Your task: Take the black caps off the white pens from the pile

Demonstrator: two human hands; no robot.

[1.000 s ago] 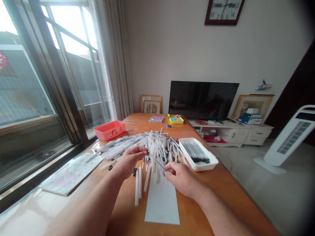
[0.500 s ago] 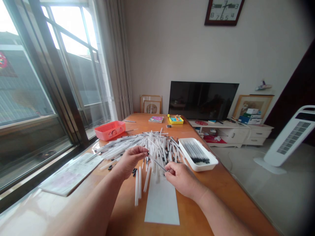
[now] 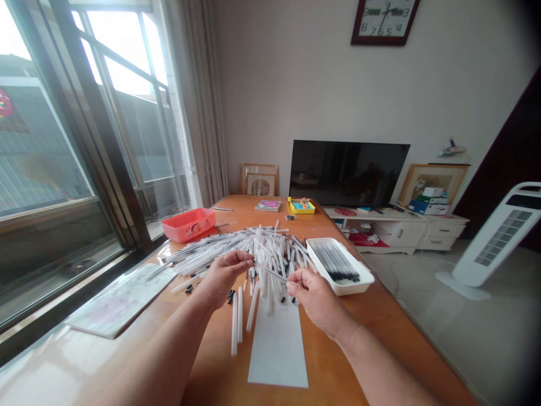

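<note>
A big heap of white pen tubes lies across the middle of the orange wooden table. My left hand is pinched at the near edge of the heap, its fingertips on the end of a thin pen part. My right hand is closed on the other end of that same part, holding it slightly above the table. Two white tubes lie side by side below my left hand. A white sheet of paper lies between my forearms.
A white tray of dark pen refills sits right of the heap. A red plastic basket stands at the back left, a paper pad near the window. Books and a yellow box lie at the far end. A white fan stands on the floor.
My right hand has risen and moved slightly right and away, lifting its end of the thin part so it lies flatter. My left hand has barely moved.
</note>
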